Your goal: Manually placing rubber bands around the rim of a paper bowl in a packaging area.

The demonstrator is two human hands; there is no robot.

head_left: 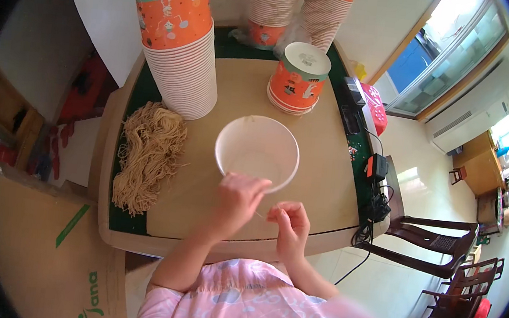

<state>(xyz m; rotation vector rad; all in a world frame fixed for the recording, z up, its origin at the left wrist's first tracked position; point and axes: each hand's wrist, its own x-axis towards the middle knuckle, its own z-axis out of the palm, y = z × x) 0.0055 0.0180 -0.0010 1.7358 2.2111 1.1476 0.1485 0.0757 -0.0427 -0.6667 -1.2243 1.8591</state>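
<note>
A large paper tub (259,144) stands mouth up in front of me, its white inside showing. My left hand (239,199) is closed at the tub's near rim, fingers over the edge. Just right of it and nearer to me, my right hand (290,222) pinches a thin pale string. A short stretch of that string (259,214) runs between the two hands; its path under my left fingers is hidden. A small beige bit shows at the tub's far rim. Left of the tub lies a bundle of beige strings (149,155).
A tall stack of orange-patterned paper tubs (184,60) rises at the back left. A shorter upside-down stack (299,80) stands back right, with plastic-wrapped stacks (271,13) behind. Black cables (375,207) hang along the right edge. A cardboard box (56,250) sits lower left, a wooden chair (430,240) right.
</note>
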